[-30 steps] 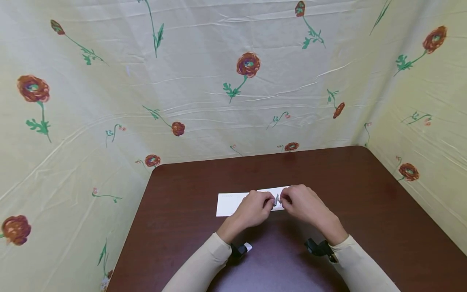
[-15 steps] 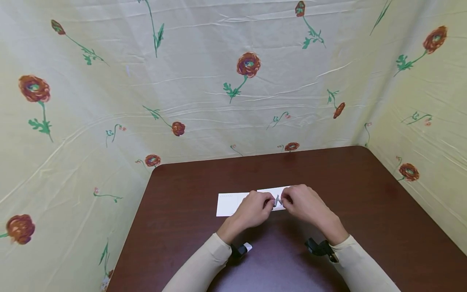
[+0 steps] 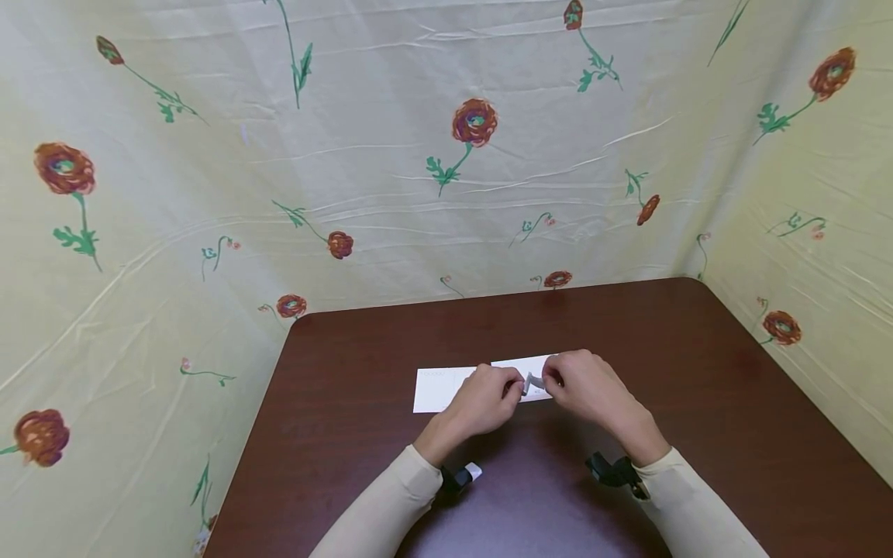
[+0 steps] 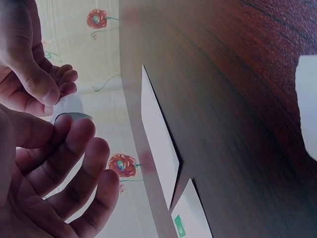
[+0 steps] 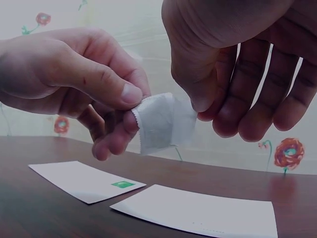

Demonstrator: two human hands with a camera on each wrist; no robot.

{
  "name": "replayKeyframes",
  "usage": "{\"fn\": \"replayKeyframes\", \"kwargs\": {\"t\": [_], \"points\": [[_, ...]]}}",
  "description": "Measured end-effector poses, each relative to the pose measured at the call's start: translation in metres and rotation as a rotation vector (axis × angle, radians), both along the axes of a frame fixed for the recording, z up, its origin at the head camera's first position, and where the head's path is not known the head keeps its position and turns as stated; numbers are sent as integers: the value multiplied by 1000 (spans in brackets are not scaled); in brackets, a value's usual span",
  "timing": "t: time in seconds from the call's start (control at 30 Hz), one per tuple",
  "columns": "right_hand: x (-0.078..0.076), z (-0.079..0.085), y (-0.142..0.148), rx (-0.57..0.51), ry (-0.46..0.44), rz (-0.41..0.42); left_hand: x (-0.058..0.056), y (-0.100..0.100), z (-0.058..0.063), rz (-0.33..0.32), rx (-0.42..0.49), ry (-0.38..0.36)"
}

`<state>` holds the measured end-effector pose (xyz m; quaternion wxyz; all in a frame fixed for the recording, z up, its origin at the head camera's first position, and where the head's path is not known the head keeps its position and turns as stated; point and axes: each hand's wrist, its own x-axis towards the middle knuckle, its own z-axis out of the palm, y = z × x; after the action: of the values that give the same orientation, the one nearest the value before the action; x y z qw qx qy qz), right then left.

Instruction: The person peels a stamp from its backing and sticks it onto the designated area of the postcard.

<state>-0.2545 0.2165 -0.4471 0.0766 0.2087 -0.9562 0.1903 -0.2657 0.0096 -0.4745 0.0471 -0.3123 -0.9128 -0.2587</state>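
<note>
A small pale stamp-like piece with a serrated edge [image 5: 154, 124] hangs in the air between both hands. My left hand [image 3: 481, 399] pinches its serrated side between thumb and fingers. The thumb and forefinger of my right hand [image 3: 586, 387] pinch a thin, translucent part at its other side [image 5: 184, 121]. In the left wrist view, the left hand [image 4: 59, 173] hides most of the piece. Two white cards or envelopes lie on the table below. One of them [image 5: 81, 181] bears a green stamp [image 5: 123, 184]; the other [image 5: 203, 210] has faint small marks near one edge.
The dark brown table [image 3: 377, 337] extends around both cards. Flower-printed cloth [image 3: 384, 170] hangs behind it and at both sides. Black devices [image 3: 456, 479] are strapped to the wrists. A white scrap-like shape [image 4: 308, 104] enters the left wrist view's right edge.
My right hand has shifted slightly right and up, away from the left. More of the pale piece shows between the hands. The left hand and both cards have stayed put.
</note>
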Motion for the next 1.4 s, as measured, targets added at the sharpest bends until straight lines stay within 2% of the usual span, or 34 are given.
{"fn": "replayKeyframes", "kwargs": {"t": [0.2, 0.43, 0.73, 1.07, 1.4], "points": [[-1, 1, 4, -8, -18, -24, 0, 0, 0, 0, -1, -10], [-2, 2, 9, -3, 20, -62, -1, -2, 1, 8, 7, -8], [-3, -1, 14, 15, 23, -67, -1, -2, 0, 15, 6, -16], [0, -8, 17, 50, 9, -58, -1, -4, 0, 26, 10, -33], [2, -21, 13, 81, -4, -42, -1, -5, -1, 25, 10, -27]]}}
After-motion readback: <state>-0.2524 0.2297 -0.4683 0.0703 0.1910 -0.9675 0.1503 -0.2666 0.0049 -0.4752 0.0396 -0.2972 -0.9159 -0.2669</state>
